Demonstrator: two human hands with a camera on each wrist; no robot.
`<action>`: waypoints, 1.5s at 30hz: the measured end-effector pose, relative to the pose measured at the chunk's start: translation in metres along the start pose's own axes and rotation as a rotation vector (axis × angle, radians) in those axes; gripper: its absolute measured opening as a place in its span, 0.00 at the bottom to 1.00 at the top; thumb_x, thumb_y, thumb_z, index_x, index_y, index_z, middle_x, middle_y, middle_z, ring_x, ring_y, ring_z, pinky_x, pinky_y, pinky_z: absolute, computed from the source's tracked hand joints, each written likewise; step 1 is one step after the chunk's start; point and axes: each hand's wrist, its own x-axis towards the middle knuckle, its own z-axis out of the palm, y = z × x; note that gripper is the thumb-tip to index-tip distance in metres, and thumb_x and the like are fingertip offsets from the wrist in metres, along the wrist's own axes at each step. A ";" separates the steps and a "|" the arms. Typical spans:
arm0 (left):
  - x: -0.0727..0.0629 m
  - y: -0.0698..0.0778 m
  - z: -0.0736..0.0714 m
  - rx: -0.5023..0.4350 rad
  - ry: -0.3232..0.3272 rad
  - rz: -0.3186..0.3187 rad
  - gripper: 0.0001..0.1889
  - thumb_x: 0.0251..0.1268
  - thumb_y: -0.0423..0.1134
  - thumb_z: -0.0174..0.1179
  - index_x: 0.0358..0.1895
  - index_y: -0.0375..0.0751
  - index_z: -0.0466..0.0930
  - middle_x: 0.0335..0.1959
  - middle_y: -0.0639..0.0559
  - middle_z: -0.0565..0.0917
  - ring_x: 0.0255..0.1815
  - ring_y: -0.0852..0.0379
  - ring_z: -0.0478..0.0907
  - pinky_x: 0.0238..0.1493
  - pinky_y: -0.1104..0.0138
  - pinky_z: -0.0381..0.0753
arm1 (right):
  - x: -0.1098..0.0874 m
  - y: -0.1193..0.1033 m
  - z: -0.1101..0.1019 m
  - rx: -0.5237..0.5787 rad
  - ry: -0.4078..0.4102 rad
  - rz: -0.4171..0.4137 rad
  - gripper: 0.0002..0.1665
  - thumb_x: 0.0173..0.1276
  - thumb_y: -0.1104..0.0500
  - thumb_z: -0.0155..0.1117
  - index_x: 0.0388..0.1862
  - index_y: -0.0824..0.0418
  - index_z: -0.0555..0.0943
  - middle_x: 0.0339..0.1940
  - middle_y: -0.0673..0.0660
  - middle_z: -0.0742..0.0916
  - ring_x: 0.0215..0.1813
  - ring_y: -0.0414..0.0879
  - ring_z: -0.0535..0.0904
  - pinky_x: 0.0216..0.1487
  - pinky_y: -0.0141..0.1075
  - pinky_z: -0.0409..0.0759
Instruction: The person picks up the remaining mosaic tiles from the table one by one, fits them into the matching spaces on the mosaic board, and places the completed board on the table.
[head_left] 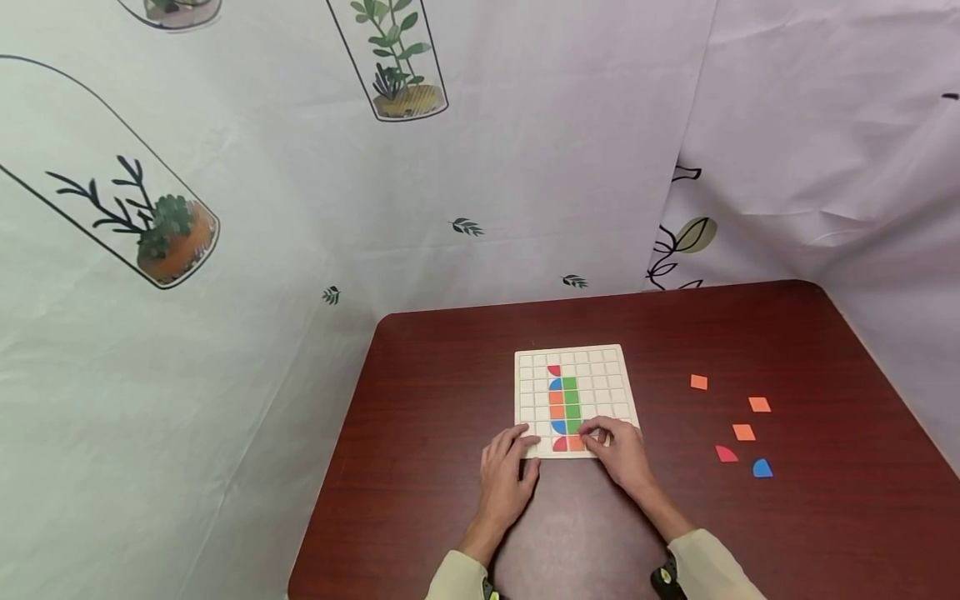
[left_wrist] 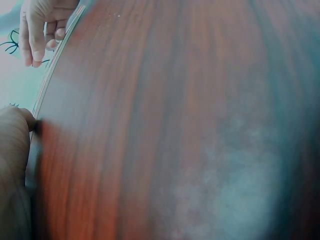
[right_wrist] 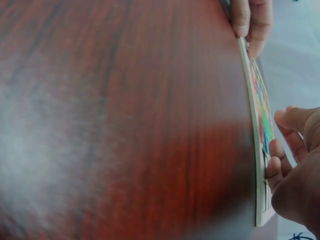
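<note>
A pale square grid board (head_left: 609,383) lies on the table with coloured tiles in two neighbouring columns. One column has red and blue rounded pieces around orange squares (head_left: 557,405); beside it run several green squares (head_left: 572,405) with an orange square (head_left: 575,443) at the near end. My left hand (head_left: 506,479) holds the board's near left corner, thumb at the front edge and fingers on top. My right hand (head_left: 621,454) is over the near right part, thumb and index fingertips right at the near orange square. In the right wrist view, the right hand's fingers (right_wrist: 295,120) show no tile between them.
Loose tiles lie right of the board: orange squares (head_left: 744,432), a red rounded piece (head_left: 726,454) and a blue one (head_left: 762,468). The dark red-brown table (head_left: 420,467) meets a white plant-print cloth (head_left: 495,167) behind and at the left.
</note>
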 end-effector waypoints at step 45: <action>0.000 0.000 0.001 0.000 0.022 0.022 0.18 0.62 0.34 0.75 0.55 0.47 0.87 0.65 0.48 0.83 0.66 0.47 0.77 0.57 0.48 0.74 | -0.015 0.029 -0.110 0.045 0.128 0.272 0.14 0.71 0.61 0.76 0.53 0.62 0.89 0.35 0.59 0.89 0.31 0.41 0.78 0.30 0.27 0.74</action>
